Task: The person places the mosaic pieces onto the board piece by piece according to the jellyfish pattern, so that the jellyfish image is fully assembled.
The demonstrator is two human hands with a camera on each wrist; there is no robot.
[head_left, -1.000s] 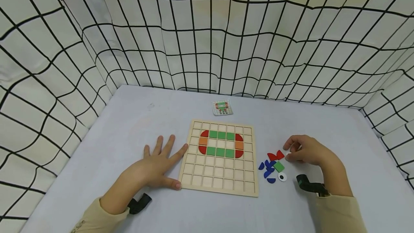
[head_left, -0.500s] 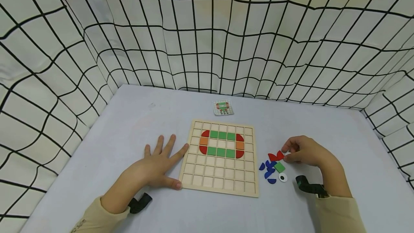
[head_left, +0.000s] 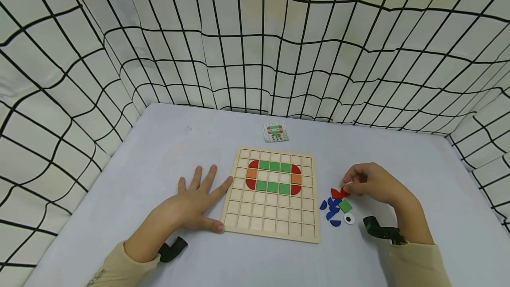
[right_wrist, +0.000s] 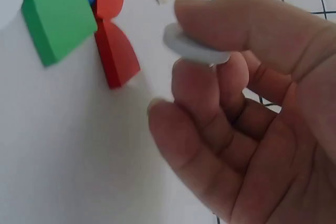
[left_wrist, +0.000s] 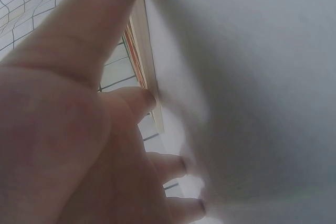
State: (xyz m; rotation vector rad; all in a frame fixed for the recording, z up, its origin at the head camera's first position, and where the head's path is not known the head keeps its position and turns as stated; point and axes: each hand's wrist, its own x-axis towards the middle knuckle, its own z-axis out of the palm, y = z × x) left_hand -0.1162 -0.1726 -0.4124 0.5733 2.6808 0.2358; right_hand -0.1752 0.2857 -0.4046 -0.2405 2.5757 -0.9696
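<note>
Moved slightly toward the board [head_left: 270, 223] since earlier, the right hand [head_left: 376, 184] is near red pieces [head_left: 336, 194]; lettering on the left sleeve [head_left: 124, 260] is unreadable. The left hand [head_left: 196, 208], fingers apart, touches the board on its right. Left wrist view: board edge past the fingers. Right wrist view: thumb and fingers clamp a pale disc [right_wrist: 191, 48].

The right hand [right_wrist: 268, 135] covers much of the pale disc [right_wrist: 189, 45] — its face is unclear. The left wrist view loses most of the board [left_wrist: 142, 40] behind the left hand [left_wrist: 73, 124] — details on the card [head_left: 275, 132] are too small to tell.
</note>
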